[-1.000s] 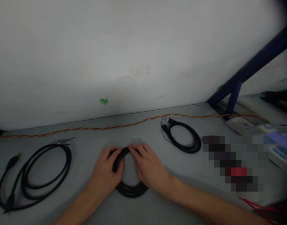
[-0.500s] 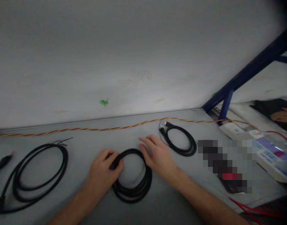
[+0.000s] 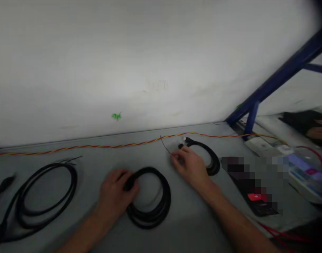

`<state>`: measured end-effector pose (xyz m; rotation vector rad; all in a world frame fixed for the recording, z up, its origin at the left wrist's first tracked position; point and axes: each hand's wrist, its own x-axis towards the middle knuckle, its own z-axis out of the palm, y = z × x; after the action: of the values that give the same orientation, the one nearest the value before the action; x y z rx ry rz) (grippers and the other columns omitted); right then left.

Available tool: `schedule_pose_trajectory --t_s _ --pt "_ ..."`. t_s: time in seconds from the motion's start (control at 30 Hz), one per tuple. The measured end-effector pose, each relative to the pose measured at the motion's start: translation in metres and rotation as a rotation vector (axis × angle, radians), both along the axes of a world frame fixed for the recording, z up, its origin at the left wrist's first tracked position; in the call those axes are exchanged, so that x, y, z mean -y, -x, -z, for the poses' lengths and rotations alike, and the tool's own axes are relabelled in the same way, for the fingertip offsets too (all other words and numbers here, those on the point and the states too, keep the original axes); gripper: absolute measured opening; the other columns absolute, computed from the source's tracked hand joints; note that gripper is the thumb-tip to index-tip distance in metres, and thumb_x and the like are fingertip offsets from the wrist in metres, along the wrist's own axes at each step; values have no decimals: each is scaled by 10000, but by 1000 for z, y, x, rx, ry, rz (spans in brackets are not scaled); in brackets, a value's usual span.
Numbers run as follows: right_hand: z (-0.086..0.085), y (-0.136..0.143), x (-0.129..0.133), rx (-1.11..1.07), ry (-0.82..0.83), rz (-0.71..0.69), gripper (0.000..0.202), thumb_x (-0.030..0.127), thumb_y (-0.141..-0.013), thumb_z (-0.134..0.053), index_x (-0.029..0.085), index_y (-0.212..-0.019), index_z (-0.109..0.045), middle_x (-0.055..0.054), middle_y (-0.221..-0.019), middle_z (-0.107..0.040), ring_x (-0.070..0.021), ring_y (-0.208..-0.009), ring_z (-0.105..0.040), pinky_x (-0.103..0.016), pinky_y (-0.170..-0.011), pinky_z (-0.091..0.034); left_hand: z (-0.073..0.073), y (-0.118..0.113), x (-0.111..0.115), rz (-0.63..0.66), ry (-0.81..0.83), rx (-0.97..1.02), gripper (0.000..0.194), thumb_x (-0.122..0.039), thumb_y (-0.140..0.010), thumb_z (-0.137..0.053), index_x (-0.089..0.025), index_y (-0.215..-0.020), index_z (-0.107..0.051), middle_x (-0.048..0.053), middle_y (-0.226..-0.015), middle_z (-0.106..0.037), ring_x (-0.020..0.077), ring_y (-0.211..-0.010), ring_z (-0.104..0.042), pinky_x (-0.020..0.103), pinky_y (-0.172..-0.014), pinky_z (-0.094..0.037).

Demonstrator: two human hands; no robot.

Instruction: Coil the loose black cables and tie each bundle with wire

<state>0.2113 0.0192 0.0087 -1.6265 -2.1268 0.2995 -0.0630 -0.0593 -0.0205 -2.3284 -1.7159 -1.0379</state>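
My left hand [image 3: 117,191] is closed around the left side of a coiled black cable [image 3: 164,200], which lies on the grey table. To the right, my right hand [image 3: 191,167] pinches a thin black twist tie [image 3: 164,144] whose free end points up toward the wall. Just under and beyond that hand lies a smaller coil of black cable [image 3: 215,163] with its plugs [image 3: 187,140] at the upper left; the hand covers part of it.
At the left lies a larger loose coil of black cable [image 3: 75,179] and a connector [image 3: 5,184]. A red-yellow twisted wire [image 3: 118,146] runs along the wall. At right are a partly blurred dark device [image 3: 258,207], a white box [image 3: 305,175], a blue frame [image 3: 266,89] and another person's hand [image 3: 319,133].
My right hand has moved right, away from the middle coil to the smaller one, and has picked up the twist tie. My left hand stays on the middle coil.
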Motion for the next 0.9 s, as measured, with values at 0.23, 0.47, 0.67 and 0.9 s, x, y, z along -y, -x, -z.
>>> schedule_pose_trajectory --t_s 0.23,0.47,0.67,0.9 --pt "-25 11 33 -417 28 -427 131 278 -1003 -635 222 -964 -747 -12 -781 -704 -179 -757 -637 -317 -777 -470 -3 -2 2 4 -16 8 110 -253 -906 -683 -192 -984 -732 65 -917 -722 213 -840 -682 372 -778 -601" --pt "-50 12 66 -219 266 -566 163 100 -821 -665 214 -704 -668 31 -641 -619 -142 -637 -575 -284 -634 -377 -6 -2 3 9 -32 9 108 -232 -906 -685 -206 -1007 -717 60 -934 -723 210 -852 -689 365 -788 -602" --pt "-25 33 67 -13 114 -553 180 159 -917 -636 214 -747 -659 4 -701 -673 -163 -659 -610 -311 -647 -383 -9 -3 3 22 -56 0 110 -238 -910 -685 -199 -1007 -719 65 -932 -729 208 -848 -689 360 -778 -605" --pt "-5 63 62 147 -7 -538 146 185 -964 -638 198 -832 -698 -46 -812 -733 -225 -760 -646 -342 -685 -430 -7 -5 1 74 6 18 114 -215 -919 -680 -185 -1016 -734 66 -920 -716 211 -843 -672 363 -771 -596"
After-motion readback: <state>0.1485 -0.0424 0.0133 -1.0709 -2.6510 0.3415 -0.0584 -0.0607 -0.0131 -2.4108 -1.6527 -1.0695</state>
